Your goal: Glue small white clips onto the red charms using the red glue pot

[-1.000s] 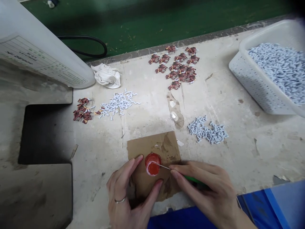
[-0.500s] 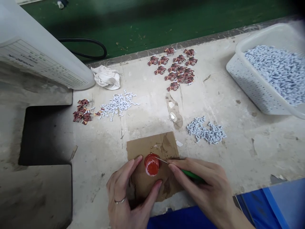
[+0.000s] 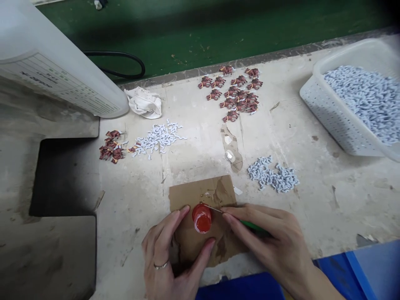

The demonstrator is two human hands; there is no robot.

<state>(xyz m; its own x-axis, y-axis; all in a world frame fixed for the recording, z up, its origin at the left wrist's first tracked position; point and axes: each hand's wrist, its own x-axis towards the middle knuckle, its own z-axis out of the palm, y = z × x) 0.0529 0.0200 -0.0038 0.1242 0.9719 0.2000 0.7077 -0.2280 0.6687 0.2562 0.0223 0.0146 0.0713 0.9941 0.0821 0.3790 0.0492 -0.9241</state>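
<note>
Worn bench [image 3: 193,162], cardboard sheet [image 3: 200,191] on it; left hand [image 3: 168,250], fingers spread either side of red cap [image 3: 201,218], touching it, cap on cardboard; right hand [image 3: 268,233], fingers together, clamped on green-handled needle [image 3: 250,226], tip at cap rim

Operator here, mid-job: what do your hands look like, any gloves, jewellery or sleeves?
Both are bare, with no gloves. The left hand wears a thin silver-coloured ring on one finger; the right hand shows no ring. The right forearm is bare to the frame edge, with no sleeve or watch in view.
</note>
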